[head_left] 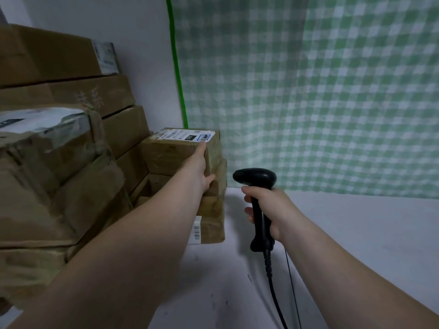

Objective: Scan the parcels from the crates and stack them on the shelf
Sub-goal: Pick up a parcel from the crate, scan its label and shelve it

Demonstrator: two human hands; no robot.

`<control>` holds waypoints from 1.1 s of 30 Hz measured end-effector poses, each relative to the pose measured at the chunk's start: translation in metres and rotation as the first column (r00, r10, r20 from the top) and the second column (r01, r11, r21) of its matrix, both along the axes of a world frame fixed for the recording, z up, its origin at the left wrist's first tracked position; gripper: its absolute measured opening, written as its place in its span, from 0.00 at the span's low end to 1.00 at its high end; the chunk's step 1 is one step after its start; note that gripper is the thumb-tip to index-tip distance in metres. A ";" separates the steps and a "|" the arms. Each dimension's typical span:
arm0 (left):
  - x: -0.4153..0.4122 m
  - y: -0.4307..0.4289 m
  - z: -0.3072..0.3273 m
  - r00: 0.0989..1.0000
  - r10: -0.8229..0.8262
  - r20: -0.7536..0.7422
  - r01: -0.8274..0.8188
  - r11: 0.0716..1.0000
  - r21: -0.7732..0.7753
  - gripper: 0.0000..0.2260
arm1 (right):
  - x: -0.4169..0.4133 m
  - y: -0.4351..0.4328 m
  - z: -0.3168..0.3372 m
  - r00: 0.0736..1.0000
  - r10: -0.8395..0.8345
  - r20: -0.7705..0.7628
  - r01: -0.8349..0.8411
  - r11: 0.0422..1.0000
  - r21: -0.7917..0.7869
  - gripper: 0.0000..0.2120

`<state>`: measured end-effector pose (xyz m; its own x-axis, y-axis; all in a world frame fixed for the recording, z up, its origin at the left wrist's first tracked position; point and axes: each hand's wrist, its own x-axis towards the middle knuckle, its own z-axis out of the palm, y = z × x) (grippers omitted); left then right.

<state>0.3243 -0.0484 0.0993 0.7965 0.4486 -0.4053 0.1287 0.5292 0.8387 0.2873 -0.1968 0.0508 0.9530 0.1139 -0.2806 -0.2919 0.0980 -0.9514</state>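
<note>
Simultaneously, left hand grips the labelled cardboard parcel, stacked parcels directly beneath; right hand, just beside, clasps a black barcode scanner by its handle.

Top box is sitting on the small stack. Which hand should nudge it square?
Left. The left hand grips the near corner of the box on top of the stack. The right hand is wrapped round the scanner, off to the side of the stack.
</note>
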 end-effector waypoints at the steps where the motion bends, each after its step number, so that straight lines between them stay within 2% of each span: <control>1: -0.001 0.000 0.002 0.999 -0.039 -0.020 0.039 0.999 0.021 0.32 | 0.001 0.002 -0.003 1.000 -0.001 -0.014 0.001 1.000 0.003 0.08; 3: -0.003 0.004 0.002 0.992 -0.106 -0.072 0.113 0.989 0.091 0.29 | 0.001 0.005 -0.007 0.999 -0.005 -0.049 0.006 1.000 0.013 0.10; 5: -0.009 0.009 -0.009 0.978 -0.150 -0.142 0.181 0.955 0.236 0.27 | 0.000 0.009 -0.011 0.996 0.004 -0.085 -0.002 1.000 0.025 0.11; 7: -0.020 0.014 -0.031 0.956 -0.139 -0.257 0.248 0.852 0.461 0.24 | -0.003 0.013 -0.013 0.992 0.025 -0.120 -0.021 0.999 0.037 0.10; 8: -0.027 0.017 -0.045 0.933 -0.100 -0.346 0.301 0.743 0.598 0.23 | -0.005 0.015 -0.014 0.990 0.036 -0.134 -0.031 0.999 0.044 0.09; 10: -0.046 0.020 -0.068 0.877 0.014 -0.480 0.430 0.424 0.797 0.20 | -0.009 0.021 -0.016 0.986 0.055 -0.156 -0.046 0.997 0.057 0.07; 11: -0.056 0.020 -0.077 0.859 0.029 -0.511 0.481 0.298 0.825 0.20 | -0.011 0.024 -0.017 0.984 0.061 -0.169 -0.051 0.997 0.061 0.07; 12: -0.065 0.019 -0.085 0.846 0.009 -0.533 0.517 0.229 0.825 0.22 | -0.014 0.028 -0.017 0.981 0.066 -0.181 -0.056 0.996 0.063 0.07; 15: -0.082 0.022 -0.098 0.838 -0.065 -0.541 0.545 0.129 0.829 0.27 | -0.021 0.038 -0.019 0.977 0.066 -0.200 -0.053 0.996 0.069 0.09; 17: -0.083 0.033 -0.105 0.860 -0.109 -0.499 0.506 0.053 0.861 0.25 | -0.023 0.040 -0.020 0.978 0.062 -0.200 -0.051 0.997 0.059 0.10; 23: -0.085 0.061 -0.108 0.915 -0.188 -0.357 0.361 -0.013 0.932 0.20 | -0.031 0.043 -0.019 0.979 0.085 -0.187 -0.079 0.996 0.039 0.08; 27: -0.089 0.069 -0.112 0.891 -0.246 -0.380 0.375 -0.070 0.924 0.23 | -0.036 0.046 -0.016 0.980 0.074 -0.185 -0.072 0.997 0.018 0.11; 33: -0.098 0.071 -0.112 0.852 -0.293 -0.434 0.401 -0.168 0.900 0.27 | -0.056 0.039 -0.007 0.985 0.033 -0.167 -0.032 0.999 0.011 0.05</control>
